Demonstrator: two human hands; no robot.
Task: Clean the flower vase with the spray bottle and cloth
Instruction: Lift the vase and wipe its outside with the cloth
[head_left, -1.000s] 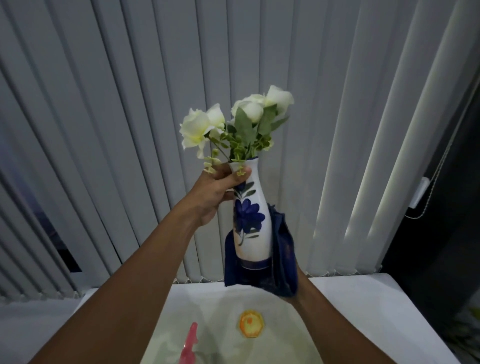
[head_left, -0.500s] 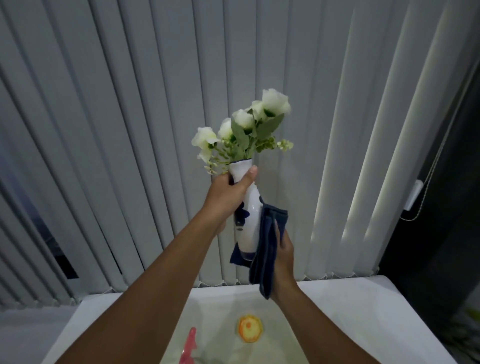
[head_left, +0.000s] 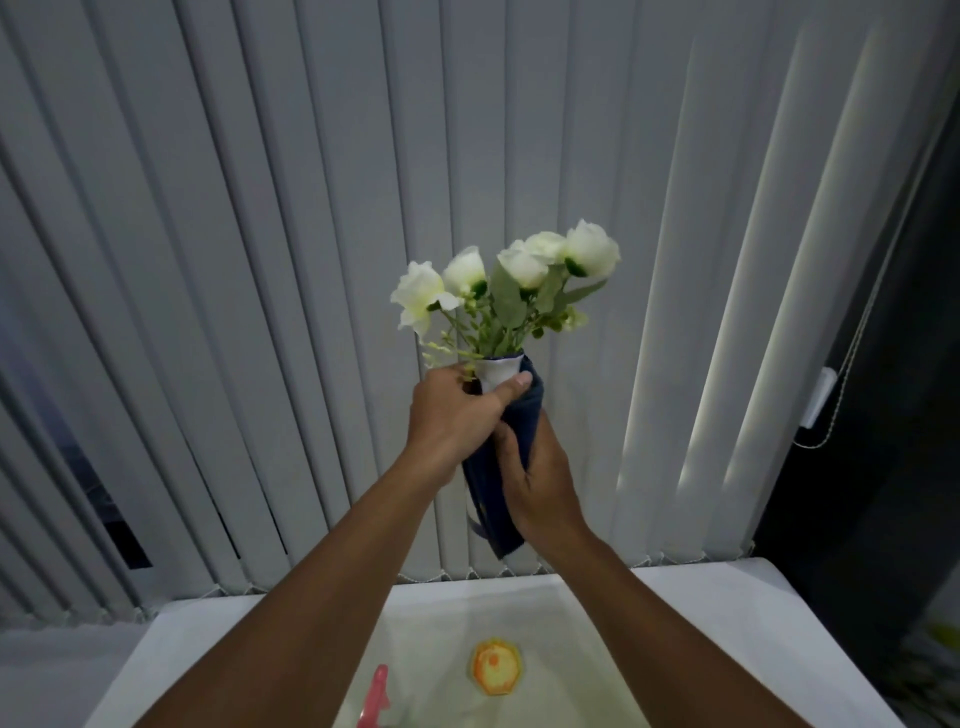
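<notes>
Low at the left we see the pink top of the spray bottle (head_left: 378, 696) on the white worktop (head_left: 779, 623). Our left hand (head_left: 457, 415) is closed around the neck of the flower vase (head_left: 500, 370), held up tilted in front of the vertical blinds (head_left: 260, 260), white flowers (head_left: 519, 270) rising from it. The dark blue cloth (head_left: 493, 488) wraps the vase body. Our right hand (head_left: 540, 488) is clasped over the cloth, pressing it to the vase.

Cloth (head_left: 511, 441) wraps vase (head_left: 500, 370), above table (head_left: 727, 613).
</notes>
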